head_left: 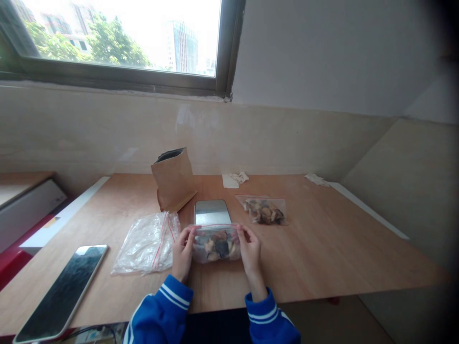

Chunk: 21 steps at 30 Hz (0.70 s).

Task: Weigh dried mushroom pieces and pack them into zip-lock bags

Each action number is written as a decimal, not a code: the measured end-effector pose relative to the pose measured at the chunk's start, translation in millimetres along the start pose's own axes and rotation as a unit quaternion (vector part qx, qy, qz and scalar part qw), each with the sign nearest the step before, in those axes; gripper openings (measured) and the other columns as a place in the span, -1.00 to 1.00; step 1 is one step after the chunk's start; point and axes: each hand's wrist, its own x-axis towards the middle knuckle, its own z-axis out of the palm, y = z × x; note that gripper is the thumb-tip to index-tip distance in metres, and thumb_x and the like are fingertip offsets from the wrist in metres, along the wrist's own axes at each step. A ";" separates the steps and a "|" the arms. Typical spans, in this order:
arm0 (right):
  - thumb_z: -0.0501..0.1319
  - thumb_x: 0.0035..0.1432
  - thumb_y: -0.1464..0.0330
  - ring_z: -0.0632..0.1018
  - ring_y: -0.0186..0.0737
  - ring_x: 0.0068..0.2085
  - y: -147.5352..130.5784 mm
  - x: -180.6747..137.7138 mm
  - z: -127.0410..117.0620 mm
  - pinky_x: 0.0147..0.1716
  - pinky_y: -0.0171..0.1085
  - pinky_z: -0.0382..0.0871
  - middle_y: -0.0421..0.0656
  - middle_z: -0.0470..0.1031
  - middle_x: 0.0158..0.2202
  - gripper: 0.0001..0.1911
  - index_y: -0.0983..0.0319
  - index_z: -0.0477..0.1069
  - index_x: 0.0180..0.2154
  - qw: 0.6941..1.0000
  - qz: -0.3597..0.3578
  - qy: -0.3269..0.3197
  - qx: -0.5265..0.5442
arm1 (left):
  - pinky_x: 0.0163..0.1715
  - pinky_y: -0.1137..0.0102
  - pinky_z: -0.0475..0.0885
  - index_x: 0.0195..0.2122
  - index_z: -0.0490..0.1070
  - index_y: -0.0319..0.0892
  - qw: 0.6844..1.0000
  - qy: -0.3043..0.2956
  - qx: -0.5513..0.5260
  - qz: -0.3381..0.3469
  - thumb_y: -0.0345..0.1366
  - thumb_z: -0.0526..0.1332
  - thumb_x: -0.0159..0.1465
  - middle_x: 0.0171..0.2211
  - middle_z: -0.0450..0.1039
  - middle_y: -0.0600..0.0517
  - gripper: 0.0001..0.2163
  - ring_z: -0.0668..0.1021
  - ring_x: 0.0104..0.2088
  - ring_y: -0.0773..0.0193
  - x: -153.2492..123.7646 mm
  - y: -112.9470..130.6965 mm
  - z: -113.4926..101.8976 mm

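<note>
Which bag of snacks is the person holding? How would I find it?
Look at the wooden table under the window. Near its front edge, the left hand and right hand pinch a filled zip bag. The other filled bag lies untouched farther back.

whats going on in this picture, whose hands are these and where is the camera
The one picture comes from a camera worn on a person's head, looking down at their own bare hands. The left hand and right hand hold the two ends of a small clear zip bag with brown pieces inside, over a wooden table. Also on the table: a second filled bag, a pile of empty bags, a brown paper pouch, a metal scale and a phone.
</note>
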 end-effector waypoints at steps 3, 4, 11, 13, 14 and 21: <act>0.17 0.08 -0.03 0.52 -0.16 -0.47 7.4 -0.4 -2.2 -0.45 -0.25 0.41 -0.09 0.54 -0.49 -0.50 0.31 0.48 -0.32 1.000 -0.001 0.012 -0.008 | -0.36 0.39 0.39 -0.15 0.50 -0.18 1.000 -0.006 0.000 0.004 -0.04 0.11 0.26 -0.35 0.55 -0.01 -0.66 0.49 -0.40 0.27 -1.1 -3.5 -1.5; 0.17 0.09 -0.02 0.53 -0.16 -0.45 9.3 -1.3 -3.1 -0.43 -0.24 0.42 -0.08 0.54 -0.47 -0.51 0.30 0.48 -0.31 1.000 -0.003 0.011 -0.011 | -0.33 0.38 0.40 -0.14 0.49 -0.18 1.000 -0.003 -0.003 0.004 -0.05 0.11 0.26 -0.34 0.55 -0.01 -0.66 0.51 -0.38 0.26 -1.7 -4.2 -1.8; -0.01 0.25 0.03 0.56 -0.12 -0.25 14.3 -8.2 -6.0 -0.25 -0.21 0.42 -0.02 0.57 -0.28 -0.53 0.25 0.46 -0.23 0.997 -0.031 -0.007 -0.066 | -0.29 0.35 0.42 -0.17 0.48 -0.16 1.000 0.029 0.006 0.000 -0.05 0.17 0.22 -0.31 0.54 0.00 -0.68 0.53 -0.37 0.25 -4.4 -6.0 -2.3; -0.02 0.27 0.05 0.56 -0.11 -0.21 13.5 -8.8 -6.2 -0.25 -0.22 0.42 0.00 0.57 -0.24 -0.54 0.25 0.46 -0.19 0.996 -0.045 -0.025 -0.078 | -0.31 0.35 0.42 -0.19 0.48 -0.16 0.999 0.044 0.019 0.001 -0.03 0.17 0.21 -0.31 0.54 0.00 -0.68 0.53 -0.39 0.25 -4.2 -7.3 -2.6; -0.01 0.26 0.06 0.55 -0.10 -0.20 12.8 -8.9 -6.3 -0.25 -0.21 0.42 0.00 0.56 -0.23 -0.55 0.25 0.46 -0.19 0.995 -0.054 -0.030 -0.082 | -0.33 0.35 0.42 -0.21 0.49 -0.16 0.998 0.053 0.026 0.000 -0.03 0.17 0.21 -0.31 0.55 0.00 -0.68 0.53 -0.39 0.25 -4.2 -7.9 -2.8; 0.05 0.23 0.07 0.54 -0.11 -0.25 7.7 -9.3 -7.5 -0.28 -0.21 0.41 0.01 0.57 -0.26 -0.58 0.27 0.48 -0.26 0.994 -0.078 0.016 -0.079 | -0.39 0.36 0.42 -0.29 0.53 -0.18 0.989 0.120 0.084 -0.015 0.01 0.22 0.15 -0.35 0.55 -0.01 -0.66 0.54 -0.40 0.21 -4.0 -7.3 -3.9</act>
